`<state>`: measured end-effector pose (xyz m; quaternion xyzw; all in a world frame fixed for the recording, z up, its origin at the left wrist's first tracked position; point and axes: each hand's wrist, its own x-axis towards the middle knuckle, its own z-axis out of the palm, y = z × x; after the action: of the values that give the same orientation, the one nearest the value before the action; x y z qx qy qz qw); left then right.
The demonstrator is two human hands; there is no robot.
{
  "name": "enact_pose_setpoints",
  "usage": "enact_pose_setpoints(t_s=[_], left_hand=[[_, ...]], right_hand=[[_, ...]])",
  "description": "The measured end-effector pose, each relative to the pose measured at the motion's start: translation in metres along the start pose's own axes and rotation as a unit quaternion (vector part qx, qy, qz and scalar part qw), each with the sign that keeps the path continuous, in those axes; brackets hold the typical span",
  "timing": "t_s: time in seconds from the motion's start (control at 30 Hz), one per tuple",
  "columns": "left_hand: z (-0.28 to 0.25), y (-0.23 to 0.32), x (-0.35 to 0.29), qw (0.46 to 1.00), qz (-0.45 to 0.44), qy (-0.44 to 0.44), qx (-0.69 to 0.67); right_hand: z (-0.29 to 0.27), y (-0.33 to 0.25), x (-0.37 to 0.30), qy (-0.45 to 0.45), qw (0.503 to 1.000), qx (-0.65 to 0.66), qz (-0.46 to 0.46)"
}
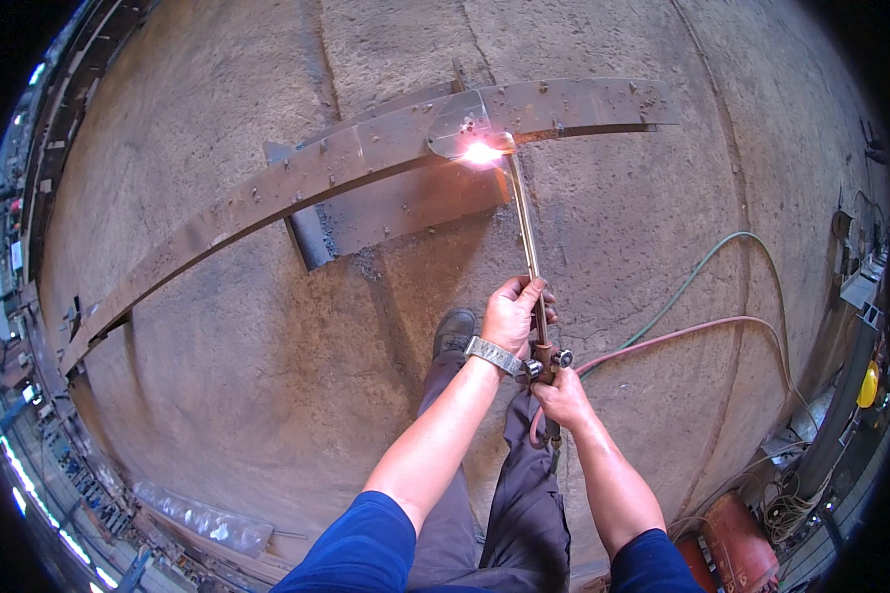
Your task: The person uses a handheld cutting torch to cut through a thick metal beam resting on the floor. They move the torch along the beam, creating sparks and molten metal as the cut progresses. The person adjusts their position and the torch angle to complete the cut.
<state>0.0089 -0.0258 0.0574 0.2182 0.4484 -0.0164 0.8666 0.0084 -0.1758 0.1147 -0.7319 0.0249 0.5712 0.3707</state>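
A gas cutting torch [526, 227] is held in both hands, its long brass tubes pointing away from me. My left hand [510, 314] wraps round the tubes ahead of the valves, a metal watch on its wrist. My right hand [564, 397] grips the handle behind the valve knobs. At the torch head a bright flame [482, 153] glares against the edge of a long steel beam [237, 212]. A plate [460, 121] lies on the beam beside the flame; the glare hides the exact contact spot. Under the beam sits a wide steel piece [396, 210].
A green hose [707, 255] and a red hose [697, 324] run from the torch across the concrete floor [623, 198] to the right. A red cylinder [737, 544] lies at the lower right, near coiled cable [789, 514]. My shoe [454, 331] stands just short of the steel.
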Motion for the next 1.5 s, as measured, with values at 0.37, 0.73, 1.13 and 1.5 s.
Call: enact_pose_setpoints(t_s=[0.37, 0.73, 1.13, 1.5], left_hand=[[0.001, 0.000, 0.008, 1.000, 0.012, -0.008, -0.006], [0.001, 0.003, 0.007, 1.000, 0.009, -0.002, -0.007], [0.003, 0.000, 0.008, 1.000, 0.009, -0.002, 0.006], [0.007, 0.000, 0.008, 1.000, 0.012, -0.004, 0.013]], right_hand=[[0.003, 0.011, 0.011, 0.023, 0.998, 0.039, -0.034], [0.006, 0.022, 0.017, 0.012, 0.997, 0.068, -0.043], [0.007, 0.018, 0.012, 0.057, 0.993, 0.076, -0.072], [0.005, 0.019, 0.013, 0.057, 0.993, 0.065, -0.076]])
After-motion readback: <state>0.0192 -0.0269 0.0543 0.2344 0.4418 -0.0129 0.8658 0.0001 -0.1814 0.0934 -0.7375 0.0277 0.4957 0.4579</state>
